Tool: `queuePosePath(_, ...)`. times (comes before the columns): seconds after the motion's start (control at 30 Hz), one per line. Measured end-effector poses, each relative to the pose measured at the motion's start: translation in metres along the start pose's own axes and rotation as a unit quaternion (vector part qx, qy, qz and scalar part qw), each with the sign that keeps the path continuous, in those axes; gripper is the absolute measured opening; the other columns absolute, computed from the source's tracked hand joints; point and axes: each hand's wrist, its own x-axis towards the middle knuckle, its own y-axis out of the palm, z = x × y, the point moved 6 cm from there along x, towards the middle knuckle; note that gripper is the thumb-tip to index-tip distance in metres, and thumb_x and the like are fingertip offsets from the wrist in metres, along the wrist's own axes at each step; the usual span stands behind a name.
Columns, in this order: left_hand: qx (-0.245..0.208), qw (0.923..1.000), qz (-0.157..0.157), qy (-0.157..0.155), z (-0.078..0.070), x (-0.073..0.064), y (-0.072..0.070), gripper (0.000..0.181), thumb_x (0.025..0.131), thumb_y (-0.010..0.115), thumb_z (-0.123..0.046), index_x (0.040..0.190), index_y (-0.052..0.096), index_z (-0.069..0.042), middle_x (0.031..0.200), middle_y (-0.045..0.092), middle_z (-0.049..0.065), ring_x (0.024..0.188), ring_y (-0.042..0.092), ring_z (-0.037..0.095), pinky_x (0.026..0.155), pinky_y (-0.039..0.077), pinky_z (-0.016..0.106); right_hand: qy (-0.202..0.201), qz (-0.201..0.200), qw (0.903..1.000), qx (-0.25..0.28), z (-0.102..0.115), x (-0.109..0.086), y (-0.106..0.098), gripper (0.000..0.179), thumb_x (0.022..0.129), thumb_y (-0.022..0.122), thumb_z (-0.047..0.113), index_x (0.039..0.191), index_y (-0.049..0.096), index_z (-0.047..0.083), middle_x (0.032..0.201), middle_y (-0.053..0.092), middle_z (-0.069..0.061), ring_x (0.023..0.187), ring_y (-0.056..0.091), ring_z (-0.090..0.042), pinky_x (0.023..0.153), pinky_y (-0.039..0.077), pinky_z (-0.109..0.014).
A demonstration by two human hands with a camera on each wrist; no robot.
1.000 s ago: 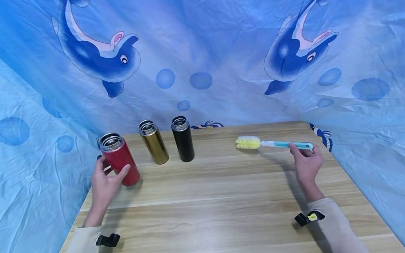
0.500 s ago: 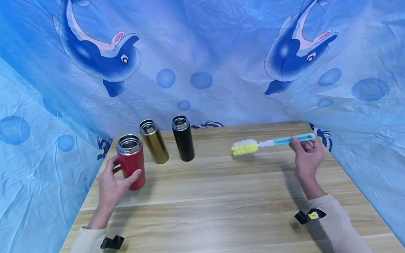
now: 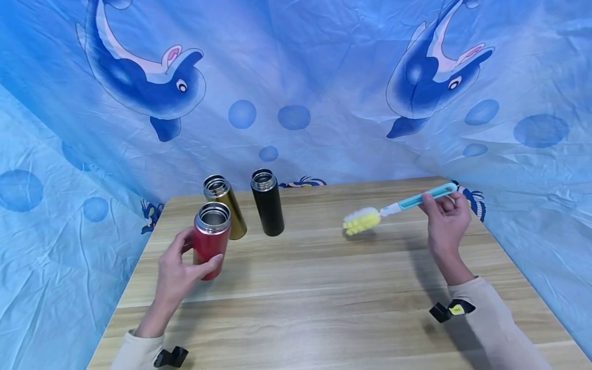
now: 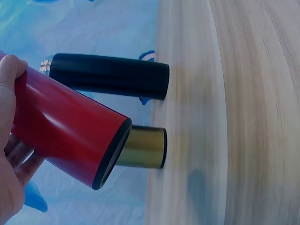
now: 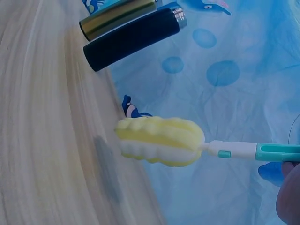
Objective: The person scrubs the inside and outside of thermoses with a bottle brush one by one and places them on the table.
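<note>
The red bottle is gripped by the left hand, with the thumb laid across the near face; most of the opposing fingers are hidden behind the body in the head view. The red bottle is held above the table, near its left side, and is tilted; in the left wrist view its black base is exposed, while its mouth is cut off by the frame edge. The gold bottle is partly covered by the red bottle in the head view, and in the left wrist view only its lower section can be made out. The black bottle is stood upright just beside the gold bottle. The handle of the brush is pinched by the right hand above the right part of the table; in the right wrist view the handle end and most of the hand are cut off. The bottles are formed as smooth cylinders with shiny metallic rims; their inner floors cannot be made out. The brush is composed of a lobed yellow-and-white sponge head, a white neck and a slim turquoise handle. The table is surfaced in pale, streaked wood grain and is backed by creased blue fabric printed with dolphins.
</note>
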Motion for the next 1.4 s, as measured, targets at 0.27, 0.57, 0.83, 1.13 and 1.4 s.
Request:
queuePosePath(0.27, -0.004, 0.9994, 0.033, 0.007, -0.014, -0.001, 0.009, 0.076, 0.074, 0.093, -0.015, 0.14, 0.055, -0.007, 0.134, 0.064, 0.01, 0.114, 0.063, 0.027, 0.09, 0.042, 0.006, -0.013, 0.025, 0.9995, 0.01, 0.007, 0.002, 0.012, 0.033, 0.087, 0.073, -0.01, 0.115, 0.058, -0.006, 0.092, 0.071, -0.017, 0.082, 0.073, -0.022, 0.08, 0.06, -0.035)
queuePosePath(0.57, 0.004, 0.9975, 0.067, 0.021, -0.024, 0.001, 0.022, 0.078, 0.073, 0.094, -0.017, 0.139, 0.054, -0.005, 0.134, 0.065, 0.012, 0.114, 0.065, 0.031, 0.092, 0.054, 0.023, -0.028, 0.054, 0.9973, 0.04, 0.017, 0.006, 0.027, 0.031, 0.085, 0.07, -0.017, 0.113, 0.059, -0.012, 0.091, 0.073, -0.021, 0.08, 0.074, -0.023, 0.076, 0.061, -0.036)
queuePosePath(0.83, 0.008, 0.9952, 0.079, 0.056, -0.028, 0.002, 0.033, 0.081, 0.067, 0.097, -0.014, 0.138, 0.057, -0.008, 0.131, 0.067, 0.009, 0.113, 0.067, 0.029, 0.091, 0.059, 0.038, -0.046, 0.053, 0.995, 0.071, 0.029, 0.007, 0.043, 0.034, 0.081, 0.071, -0.022, 0.112, 0.058, -0.023, 0.092, 0.072, -0.025, 0.075, 0.075, -0.025, 0.069, 0.063, -0.034)
queuePosePath(1.13, 0.01, 0.9926, 0.094, 0.076, -0.036, 0.001, 0.043, 0.082, 0.065, 0.098, -0.013, 0.137, 0.057, -0.01, 0.13, 0.067, 0.008, 0.113, 0.068, 0.026, 0.089, 0.06, 0.043, -0.051, 0.068, 0.9951, 0.051, 0.035, 0.007, 0.054, 0.039, 0.079, 0.075, -0.019, 0.113, 0.057, -0.027, 0.091, 0.073, -0.024, 0.077, 0.076, -0.024, 0.072, 0.063, -0.034)
queuePosePath(1.4, 0.003, 0.9898, 0.096, 0.105, -0.043, 0.003, 0.051, 0.08, 0.065, 0.098, -0.014, 0.135, 0.06, -0.01, 0.125, 0.07, 0.01, 0.107, 0.071, 0.027, 0.084, 0.061, 0.048, -0.054, 0.079, 0.9952, 0.023, 0.038, 0.008, 0.062, 0.035, 0.078, 0.078, -0.017, 0.109, 0.063, -0.022, 0.091, 0.074, -0.022, 0.079, 0.075, -0.023, 0.073, 0.062, -0.032)
